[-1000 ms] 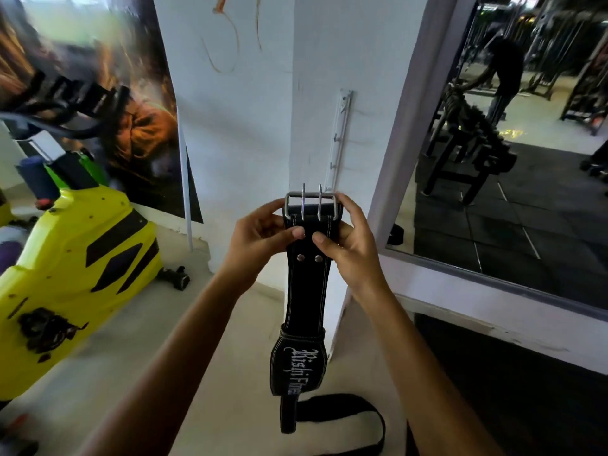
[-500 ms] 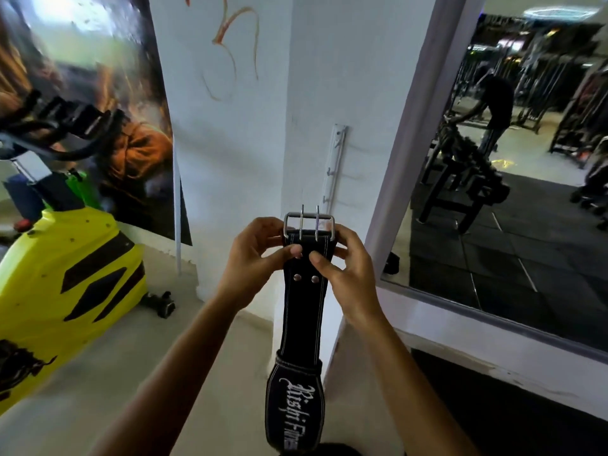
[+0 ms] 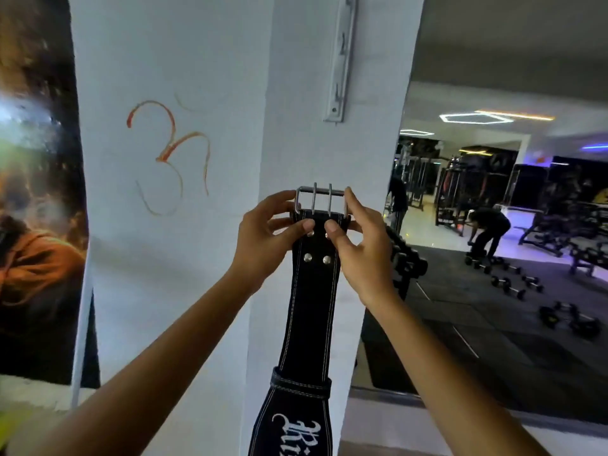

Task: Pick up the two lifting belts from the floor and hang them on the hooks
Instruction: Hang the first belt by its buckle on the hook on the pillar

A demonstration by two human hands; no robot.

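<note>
A black leather lifting belt (image 3: 311, 317) with white stitching hangs straight down in front of a white pillar. Its steel two-prong buckle (image 3: 320, 200) points up. My left hand (image 3: 266, 238) pinches the belt's top from the left. From the right, my right hand (image 3: 360, 248) grips the same end just under the buckle. A white hook rail (image 3: 342, 60) is screwed to the pillar above the buckle, with a clear gap between them. The second belt is out of sight.
An orange symbol (image 3: 171, 153) is painted on the white pillar. A dark poster (image 3: 36, 192) covers the wall at left. At right a wall mirror (image 3: 510, 225) reflects dumbbells, racks and a bending person.
Both hands have lifted the belt's buckle end higher along the pillar, closer to the hook rail. The view has tilted up, so the floor, the second belt and the yellow bike have dropped from sight.
</note>
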